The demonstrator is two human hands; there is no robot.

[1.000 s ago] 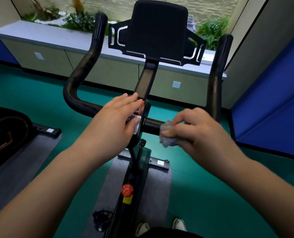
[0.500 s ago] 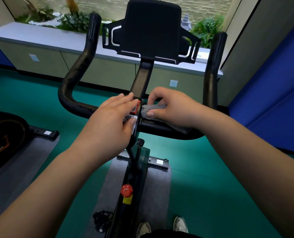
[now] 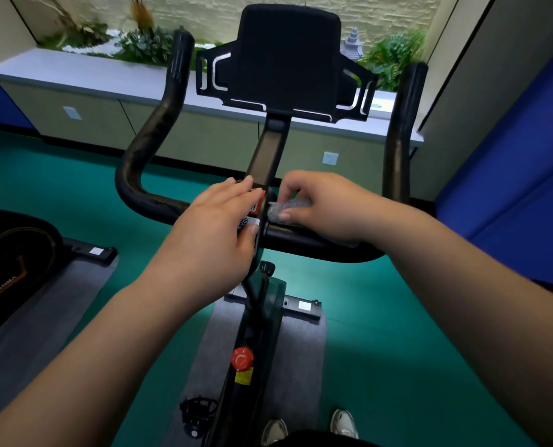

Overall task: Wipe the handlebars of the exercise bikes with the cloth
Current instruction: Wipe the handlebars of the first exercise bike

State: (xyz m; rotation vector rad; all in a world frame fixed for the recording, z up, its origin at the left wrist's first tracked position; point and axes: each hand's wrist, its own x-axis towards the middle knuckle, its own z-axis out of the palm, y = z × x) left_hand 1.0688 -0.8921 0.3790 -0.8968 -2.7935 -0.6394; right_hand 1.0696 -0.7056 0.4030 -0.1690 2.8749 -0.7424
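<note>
At the far left, a second machine (image 3: 7, 266) stands on its own grey mat, and its dark housing carries orange-trimmed lettering that looks like "HANMA", though the letters run sideways and are small. The left horn (image 3: 152, 130) of the handlebars rises bare and untouched by the cloth; from these pictures I judge it the part most likely to be skipped if the wiping stays near the middle.

The left hand (image 3: 213, 233) lies flat with its fingers straight over the centre clamp, bracing the bike and holding nothing. Under its fingertips sit a red-and-white sticker (image 3: 258, 201) and a white label with a QR code (image 3: 244, 223); any text on them is too small to read. A damp cloth dragged across these could lift or smear them.

Just right of the stem, the right hand (image 3: 320, 204) pinches the grey cloth (image 3: 289, 208) against the crossbar (image 3: 304, 240), fingers curled over it. The cloth is bunched small, so little of it meets the bar; it could slip out of the pinch, or leave the underside unwiped.

The tablet holder (image 3: 284, 59) above shows no writing. Low on the frame a red knob (image 3: 242, 359) sits over a yellow warning label (image 3: 243, 377), unreadable here. The right horn (image 3: 401, 133) also awaits the cloth.
</note>
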